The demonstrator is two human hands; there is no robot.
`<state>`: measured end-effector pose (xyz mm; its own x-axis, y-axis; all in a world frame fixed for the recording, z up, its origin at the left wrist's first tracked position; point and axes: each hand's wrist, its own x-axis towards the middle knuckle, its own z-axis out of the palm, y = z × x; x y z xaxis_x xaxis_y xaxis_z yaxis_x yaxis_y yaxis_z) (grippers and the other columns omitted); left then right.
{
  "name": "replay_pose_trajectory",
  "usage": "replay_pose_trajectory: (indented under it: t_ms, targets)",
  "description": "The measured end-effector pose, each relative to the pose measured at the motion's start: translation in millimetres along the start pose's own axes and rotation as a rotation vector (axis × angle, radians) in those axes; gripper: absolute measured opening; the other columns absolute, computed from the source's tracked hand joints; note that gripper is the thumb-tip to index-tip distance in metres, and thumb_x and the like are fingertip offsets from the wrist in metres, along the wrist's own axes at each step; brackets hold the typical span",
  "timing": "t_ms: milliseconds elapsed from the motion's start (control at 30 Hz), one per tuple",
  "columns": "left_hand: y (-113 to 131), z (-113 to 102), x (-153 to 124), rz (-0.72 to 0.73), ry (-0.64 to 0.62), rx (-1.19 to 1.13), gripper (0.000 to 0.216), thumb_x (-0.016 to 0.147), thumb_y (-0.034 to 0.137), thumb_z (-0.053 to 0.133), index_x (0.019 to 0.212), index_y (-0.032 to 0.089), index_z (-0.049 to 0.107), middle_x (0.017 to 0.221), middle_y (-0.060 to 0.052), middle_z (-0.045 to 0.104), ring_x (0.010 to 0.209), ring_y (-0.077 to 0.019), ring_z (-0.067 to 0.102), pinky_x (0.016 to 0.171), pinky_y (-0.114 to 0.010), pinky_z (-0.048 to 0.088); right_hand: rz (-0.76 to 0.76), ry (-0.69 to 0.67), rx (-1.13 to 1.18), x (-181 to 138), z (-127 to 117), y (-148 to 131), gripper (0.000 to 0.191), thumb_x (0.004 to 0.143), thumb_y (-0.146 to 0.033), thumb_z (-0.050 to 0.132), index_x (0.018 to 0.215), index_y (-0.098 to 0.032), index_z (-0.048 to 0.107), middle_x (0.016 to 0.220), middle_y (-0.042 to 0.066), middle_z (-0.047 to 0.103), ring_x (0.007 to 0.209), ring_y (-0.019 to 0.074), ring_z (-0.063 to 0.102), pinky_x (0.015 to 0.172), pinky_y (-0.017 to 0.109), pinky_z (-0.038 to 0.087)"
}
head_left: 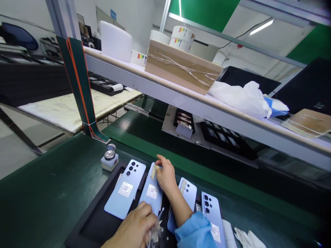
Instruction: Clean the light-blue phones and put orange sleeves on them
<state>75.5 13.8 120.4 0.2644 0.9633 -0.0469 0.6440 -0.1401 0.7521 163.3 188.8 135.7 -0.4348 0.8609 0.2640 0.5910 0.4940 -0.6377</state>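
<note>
R hand (165, 175) at blue phone (148, 199), L hand (138, 224) w/ clear plastic (155, 235).

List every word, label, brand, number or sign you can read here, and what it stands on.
Nothing is readable.
Labels on phones: print too small.
Blue wall sign: too small.
Striped rolls: any print too blurred.
Black panel, right: mark too blurred.

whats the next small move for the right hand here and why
Perhaps the right hand should peel the cream strip from the phone beneath: the hand is at that strip, and the leftmost phone shows bare lenses.
</note>
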Motion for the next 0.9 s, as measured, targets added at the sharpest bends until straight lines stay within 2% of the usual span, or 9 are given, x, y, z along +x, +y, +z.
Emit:
replay_pose_trajectory:
  t_ms: [133, 300, 500, 633, 733, 900]
  targets:
    - [-0.8, 1.6, 0.5, -0.005, 0.015, 0.020, 0.034, 0.059, -0.003, 0.052, 0.083, 0.021, 0.058, 0.094, -0.001, 0.056, 0.096, -0.0207, 0.051, 0.076, -0.030, 0.041, -0.029, 0.033, -0.013, 1.4, 3.0, 2.7, 0.050, 0.072, -0.002, 0.047, 0.118, -0.019, 0.060, 0.090, 0.004, 0.068, 0.092, 0.0236, 0.056, 0.086, 0.037, 0.044]
    - [1.1, 1.7, 2.8, -0.009, 0.038, 0.030, 0.030, 0.065, -0.001, 0.053, 0.084, 0.020, 0.061, 0.094, -0.002, 0.058, 0.096, -0.0208, 0.052, 0.077, -0.030, 0.042, -0.050, 0.057, 0.016, -5.3, 2.4, 0.8, 0.044, 0.071, -0.003, 0.048, 0.110, -0.019, 0.057, 0.087, 0.003, 0.066, 0.091, 0.0233, 0.055, 0.087, 0.038, 0.043]
    - [5.2, -4.0, 1.7, -0.022, 0.050, -0.034, 0.029, 0.071, -0.001, 0.051, 0.085, 0.021, 0.063, 0.094, -0.003, 0.060, 0.096, -0.0203, 0.054, 0.079, -0.029, 0.043, -0.084, -0.141, 0.314, -23.3, -19.2, -3.1, 0.027, 0.076, -0.009, 0.049, 0.099, -0.021, 0.057, 0.077, -0.001, 0.062, 0.075, 0.0164, 0.058, 0.074, 0.029, 0.046]
    - [4.8, -4.9, -1.2, -0.016, 0.064, -0.055, 0.028, 0.074, 0.000, 0.051, 0.087, 0.022, 0.064, 0.095, -0.003, 0.060, 0.097, -0.0202, 0.054, 0.081, -0.029, 0.043, -0.057, -0.082, 0.409, -25.0, -27.5, -0.2, 0.025, 0.075, -0.012, 0.051, 0.098, -0.020, 0.057, 0.077, -0.001, 0.060, 0.072, 0.0151, 0.056, 0.070, 0.027, 0.046]
    - [5.2, -4.9, -2.9, -0.015, 0.063, -0.052, 0.030, 0.073, 0.000, 0.052, 0.088, 0.022, 0.065, 0.096, -0.003, 0.060, 0.098, -0.0204, 0.054, 0.082, -0.028, 0.043, -0.074, -0.037, 0.357, -20.2, -23.3, -0.4, 0.027, 0.076, -0.012, 0.050, 0.100, -0.020, 0.059, 0.080, 0.000, 0.062, 0.077, 0.0168, 0.058, 0.074, 0.029, 0.047]
    - [4.7, -4.7, -3.3, -0.011, 0.071, -0.044, 0.025, 0.076, 0.002, 0.052, 0.086, 0.022, 0.064, 0.095, -0.002, 0.060, 0.095, -0.0197, 0.054, 0.081, -0.028, 0.043, -0.150, -0.002, 0.060, -3.5, -14.8, -1.5, 0.050, 0.072, -0.004, 0.051, 0.118, -0.023, 0.060, 0.099, 0.003, 0.068, 0.102, 0.0231, 0.056, 0.097, 0.040, 0.042]
